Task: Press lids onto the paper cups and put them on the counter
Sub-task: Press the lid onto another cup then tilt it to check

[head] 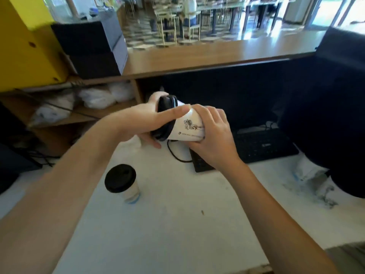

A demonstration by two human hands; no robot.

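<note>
1. L hand [142, 123]: fingers clamped round the black lid [166, 107]. Thumb lies straight across the top of the lid rim, tip reaching onto the cup wall. The other fingers wrap behind and under the lid; one fingertip shows above it and one below it.

2. R hand [215, 139]: fingers curled tight round the base end of the paper cup [187, 129], knuckles up. Fingertips are hidden on the far side of the cup.

3. Paper cup: white w/ a dark printed graphic, held between both hands and clear of the table [177, 224]. It is tilted nearly on its side, w/ the lid end toward the L fingers and the base end in the R fingers. The lid sits on the cup mouth (how fully it is seated cannot be told).

4. Second cup [131, 191]: stands upright on the table, nearer the person than the L fingers, just beside the L forearm. Second lid [120, 177], black, is on it. No hand touches it.

5. Counter [197, 54]: brown wood, well beyond both sets of fingers, at a higher level.

6. Other items: black keyboard [262, 145] right of and partly under the R fingers; black cable [173, 155] looping on the table below the held cup; black boxes [92, 48] at the counter's left end; plastic bags [96, 97] on a shelf beyond the L fingers.
</note>
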